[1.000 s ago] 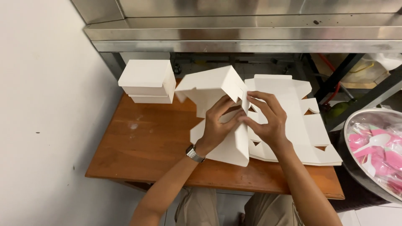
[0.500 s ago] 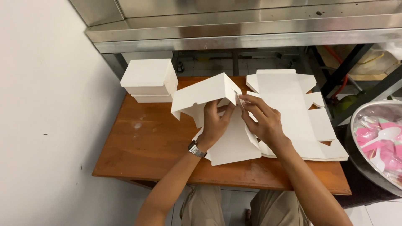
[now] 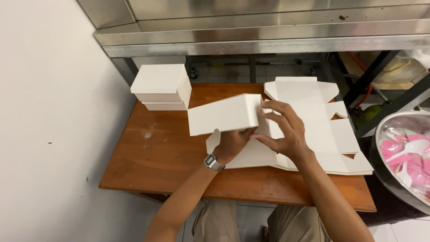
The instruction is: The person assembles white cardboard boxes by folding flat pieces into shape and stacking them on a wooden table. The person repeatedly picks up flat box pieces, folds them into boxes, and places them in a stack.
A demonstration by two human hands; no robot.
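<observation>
Between the two hands, over the middle of the wooden table (image 3: 148, 152), a half-folded white cardboard box (image 3: 224, 114) is held up off the surface. The left hand (image 3: 233, 144) grips it from below, fingers curled under its lower edge and closed on the card, a wristwatch (image 3: 213, 162) on that wrist. The right hand (image 3: 284, 132) has its fingers spread fairly wide, fingertips pressing the box's right end. Under and to the right of those fingers lies a stack of flat unfolded box blanks (image 3: 322, 130). Well to the left of the fingers, at the table's far corner, sit finished white boxes (image 3: 161, 87), stacked. Far to the right stands a metal bowl (image 3: 380, 134) holding pink and white plastic spoons (image 3: 410, 154).
</observation>
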